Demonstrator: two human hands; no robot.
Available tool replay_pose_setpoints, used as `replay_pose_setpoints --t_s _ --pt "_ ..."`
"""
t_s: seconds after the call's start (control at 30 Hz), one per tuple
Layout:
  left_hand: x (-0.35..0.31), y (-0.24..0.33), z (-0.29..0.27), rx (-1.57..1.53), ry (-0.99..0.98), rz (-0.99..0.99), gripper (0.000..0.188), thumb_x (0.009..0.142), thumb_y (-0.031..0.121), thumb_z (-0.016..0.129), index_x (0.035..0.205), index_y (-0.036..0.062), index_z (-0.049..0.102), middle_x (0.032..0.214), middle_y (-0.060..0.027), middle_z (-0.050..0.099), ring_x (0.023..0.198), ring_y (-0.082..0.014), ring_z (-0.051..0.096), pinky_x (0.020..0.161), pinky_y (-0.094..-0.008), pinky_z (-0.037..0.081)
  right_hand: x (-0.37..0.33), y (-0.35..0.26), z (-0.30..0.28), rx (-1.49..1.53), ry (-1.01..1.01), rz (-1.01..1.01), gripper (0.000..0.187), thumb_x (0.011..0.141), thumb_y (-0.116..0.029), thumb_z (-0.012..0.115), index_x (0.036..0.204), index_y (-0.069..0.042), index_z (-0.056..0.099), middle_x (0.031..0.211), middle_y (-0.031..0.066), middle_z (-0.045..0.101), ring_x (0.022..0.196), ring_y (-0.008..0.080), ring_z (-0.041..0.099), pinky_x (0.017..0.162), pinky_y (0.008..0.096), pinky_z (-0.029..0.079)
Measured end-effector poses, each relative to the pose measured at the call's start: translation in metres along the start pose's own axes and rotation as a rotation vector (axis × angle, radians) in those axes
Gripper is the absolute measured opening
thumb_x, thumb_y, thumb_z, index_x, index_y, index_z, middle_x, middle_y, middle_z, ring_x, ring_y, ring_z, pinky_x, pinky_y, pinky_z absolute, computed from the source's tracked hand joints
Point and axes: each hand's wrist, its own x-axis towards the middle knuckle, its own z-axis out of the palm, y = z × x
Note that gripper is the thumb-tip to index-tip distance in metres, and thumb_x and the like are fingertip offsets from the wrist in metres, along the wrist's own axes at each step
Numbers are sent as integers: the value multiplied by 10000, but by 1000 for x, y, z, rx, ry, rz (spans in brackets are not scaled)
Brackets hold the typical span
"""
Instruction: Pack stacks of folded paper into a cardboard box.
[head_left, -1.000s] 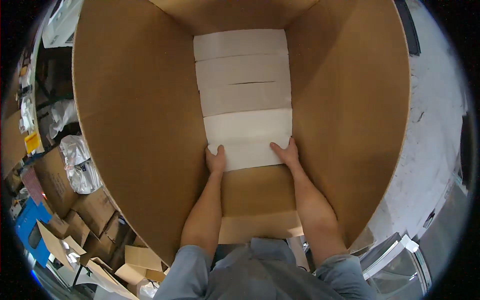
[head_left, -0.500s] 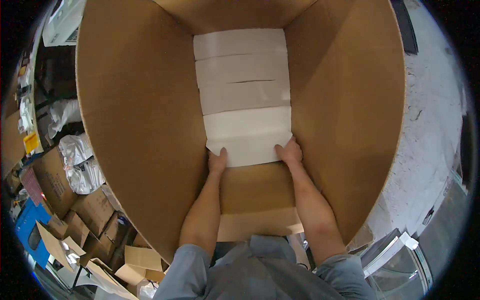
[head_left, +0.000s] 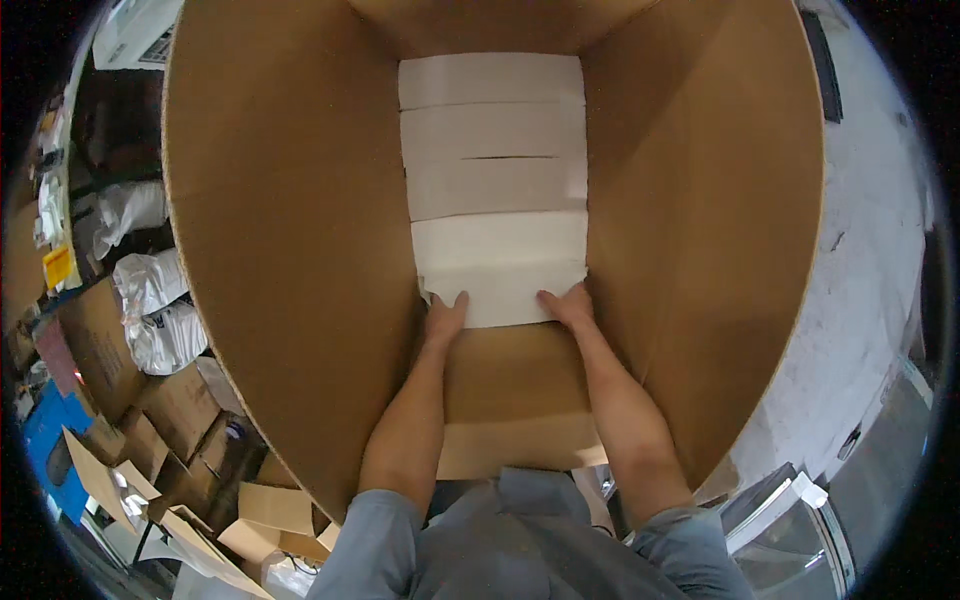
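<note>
Deep inside a large brown cardboard box [head_left: 290,220], several off-white flat pieces [head_left: 495,135] lie in a row, edge to edge, with a dark slit between two of them. The nearest off-white piece [head_left: 500,295] has a crease across it and its near edge faces me. My left hand [head_left: 445,316] grips its near left corner, thumb on top and fingers hidden beneath. At the near right corner, my right hand [head_left: 570,305] holds it the same way, with its thumb pointing inward. Both forearms reach in over the box's near side.
High box walls rise on the left and the right [head_left: 710,230]. Outside on the left are smaller cardboard boxes [head_left: 265,525], silvery plastic-wrapped packages [head_left: 160,315] and a blue object [head_left: 55,445]. A whitish surface [head_left: 865,240] and a metal-framed glass panel [head_left: 790,530] are on the right.
My thumbs have come slightly closer together on the near piece, and its right corner has gone down a little. The whole view has shifted slightly.
</note>
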Motion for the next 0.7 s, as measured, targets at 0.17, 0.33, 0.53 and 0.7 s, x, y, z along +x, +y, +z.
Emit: replay_pose_setpoints --t_s 0.17,0.33,0.53,0.7 --pt "7 -4 -3 28 186 -143 755 837 412 666 1352 -82 419 1286 -278 576 1194 -416 564 1021 -458 448 -23 -20 -16 -35 251 -69 829 777 -410 766 1371 73 448 1388 241 520 1265 366 529 1048 415 441" --pt "-44 25 -19 195 92 -53 723 828 432 684 1307 -70 482 1237 -297 595 1151 -414 593 973 -468 478 -21 -79 -14 -80 126 -458 756 826 -362 727 1401 36 440 1379 239 526 1250 379 528 1047 413 438" --pt "-181 73 -47 397 -148 83 474 872 378 670 1134 -16 632 1086 -205 672 1042 -375 627 935 -473 479 -7 -121 63 -295 -110 -968 737 781 -339 759 1358 22 478 1370 199 536 1257 378 504 1044 432 433" --pt "-199 37 -47 441 138 639 272 873 229 663 1056 28 649 1038 -183 669 1016 -347 622 999 -468 421 -52 -149 102 -501 -161 -1108 748 708 -321 804 1312 6 506 1273 186 579 1219 356 527 1011 446 452"
